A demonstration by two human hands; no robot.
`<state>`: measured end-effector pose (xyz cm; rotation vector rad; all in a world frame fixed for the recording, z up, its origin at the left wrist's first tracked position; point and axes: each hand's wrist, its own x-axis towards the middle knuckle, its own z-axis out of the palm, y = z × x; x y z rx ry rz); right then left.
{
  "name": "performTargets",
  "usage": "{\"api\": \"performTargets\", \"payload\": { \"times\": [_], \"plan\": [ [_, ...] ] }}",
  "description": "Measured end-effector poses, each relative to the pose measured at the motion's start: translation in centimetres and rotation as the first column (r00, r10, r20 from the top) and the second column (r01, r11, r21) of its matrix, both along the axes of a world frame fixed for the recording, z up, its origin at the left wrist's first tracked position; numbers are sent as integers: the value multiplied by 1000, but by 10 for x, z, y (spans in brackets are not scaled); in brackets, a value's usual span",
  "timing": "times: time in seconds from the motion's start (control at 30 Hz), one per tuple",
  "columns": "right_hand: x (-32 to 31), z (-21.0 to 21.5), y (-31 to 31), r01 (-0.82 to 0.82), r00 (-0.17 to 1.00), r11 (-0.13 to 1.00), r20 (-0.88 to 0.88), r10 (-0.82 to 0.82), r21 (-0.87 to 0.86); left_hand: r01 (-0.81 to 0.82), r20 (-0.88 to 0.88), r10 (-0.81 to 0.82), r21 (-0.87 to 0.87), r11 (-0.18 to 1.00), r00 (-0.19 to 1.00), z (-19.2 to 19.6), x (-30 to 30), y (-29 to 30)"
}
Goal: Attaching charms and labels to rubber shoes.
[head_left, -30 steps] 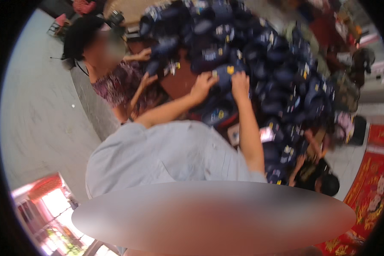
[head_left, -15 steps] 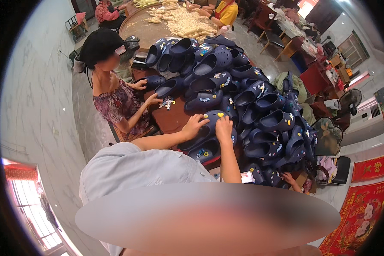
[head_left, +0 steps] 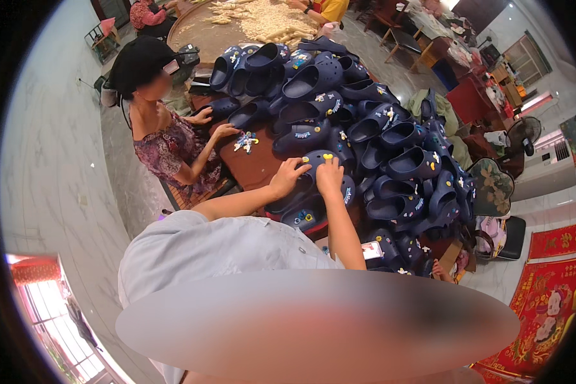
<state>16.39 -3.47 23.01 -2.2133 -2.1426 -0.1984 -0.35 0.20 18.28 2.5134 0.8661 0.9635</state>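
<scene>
A dark blue clog [head_left: 315,168] lies under both my hands, its toe dotted with small yellow charms. My left hand [head_left: 288,177] is closed round the clog's left side, thumb and fingers bent on it. With fingers bunched, my right hand [head_left: 329,177] presses on the upper just below a yellow heart charm [head_left: 328,156]. Whether a small piece sits in its fingertips is hidden. Nearer to me rests another clog [head_left: 312,217] with blue and yellow charms. A phone [head_left: 371,250] lies right of my right forearm.
Many more clogs [head_left: 313,80] are heaped over the brown table [head_left: 242,168]. A person [head_left: 173,131] sits at the left, hands by a clog and a small pile of charms [head_left: 246,142]. Another hand [head_left: 440,271] shows at lower right. A fan [head_left: 523,137] stands at the right.
My hands stay on the same clog, the right one shifting slightly over its upper. The co-worker's hand at the left has drawn back a little from the charms. The view has shifted slightly.
</scene>
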Motion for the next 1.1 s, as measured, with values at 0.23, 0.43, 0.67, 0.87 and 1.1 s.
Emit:
{"api": "performTargets", "payload": {
  "times": [0.23, 0.43, 0.67, 0.87, 1.1],
  "plan": [
    [-6, 4, -11, 69, 998, 998, -11, -69, -8, 24, 17, -23, -33, 999, 1000, -2, -5, -6],
    [16, -10, -36, 45, 986, 990, -165, -22, 135, 45, 72, -46, 14, 999, 996, -7, -5, -6],
    [33, -6, -93, 317, 753, 860, -658, 28, 399, 168, 112, -160, -69, 983, 981, 7, -20, 21],
    [30, -31, -159, 535, 659, 794, -730, -181, 287, 125, 87, -121, -42, 991, 989, 35, -65, 13],
    [-13, -19, -185, 424, 745, 812, -664, -62, 400, 162, 51, -156, -160, 974, 986, 34, -94, -23]
  ]
}}
